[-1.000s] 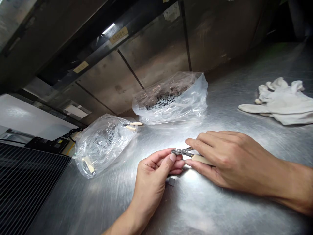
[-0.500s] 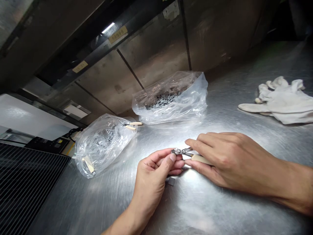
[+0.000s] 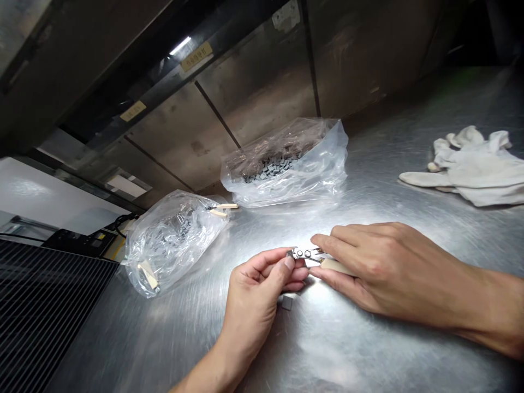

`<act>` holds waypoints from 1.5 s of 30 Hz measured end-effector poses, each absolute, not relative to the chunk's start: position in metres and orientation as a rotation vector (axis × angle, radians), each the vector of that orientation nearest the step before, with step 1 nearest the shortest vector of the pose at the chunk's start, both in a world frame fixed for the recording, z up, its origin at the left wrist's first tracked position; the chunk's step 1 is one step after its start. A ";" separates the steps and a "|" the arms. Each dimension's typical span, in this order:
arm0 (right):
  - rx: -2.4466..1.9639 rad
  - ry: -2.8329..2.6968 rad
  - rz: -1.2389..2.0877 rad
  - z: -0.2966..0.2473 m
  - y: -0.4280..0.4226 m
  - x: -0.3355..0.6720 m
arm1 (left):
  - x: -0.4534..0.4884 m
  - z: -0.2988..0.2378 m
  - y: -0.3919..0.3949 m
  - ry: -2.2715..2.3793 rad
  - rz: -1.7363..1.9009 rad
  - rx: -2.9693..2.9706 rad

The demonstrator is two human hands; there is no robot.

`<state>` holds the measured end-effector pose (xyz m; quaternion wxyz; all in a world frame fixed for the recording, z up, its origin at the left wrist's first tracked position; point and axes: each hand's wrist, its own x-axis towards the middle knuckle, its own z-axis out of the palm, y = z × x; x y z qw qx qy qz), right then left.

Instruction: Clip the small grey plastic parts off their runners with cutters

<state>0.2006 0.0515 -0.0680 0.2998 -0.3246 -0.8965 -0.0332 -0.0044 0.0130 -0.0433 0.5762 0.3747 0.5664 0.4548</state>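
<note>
Chip [image 3: 290,254] seemingly mid-work: left hand [image 3: 260,286] pinching, right hand [image 3: 380,265] gripping pliers [image 3: 301,253]; bagged chips [image 3: 272,168], perhaps undone, lying toward tabletop's [image 3: 184,338] back edge.

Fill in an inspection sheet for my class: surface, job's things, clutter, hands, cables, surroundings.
Surface: scratched metal tabletop
Job's things: cream-handled pliers; grey square piece on the tabletop; clear left bag and right bag, both holding grey pieces
Clutter: white glove at right; second pliers at left bag's edge
Hands: right hand holds cream-handled pliers; left hand pinches at their tip, any held item unclear
Cables: black cable beside left bag
Surroundings: metal panels, yellow label, black slatted grille
</note>
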 end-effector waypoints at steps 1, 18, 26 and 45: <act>-0.854 -2.385 -0.084 -0.068 0.051 0.201 | -0.004 -0.043 0.013 1.336 1.066 0.883; -1.078 -2.274 0.294 -0.067 0.069 0.214 | -0.019 -0.036 0.030 1.390 1.189 1.000; -1.015 -2.227 0.830 -0.064 0.063 0.196 | -0.028 -0.040 0.044 1.196 1.090 0.758; -0.908 -1.925 0.889 -0.067 0.056 0.187 | -0.014 -0.031 0.023 1.099 0.899 0.636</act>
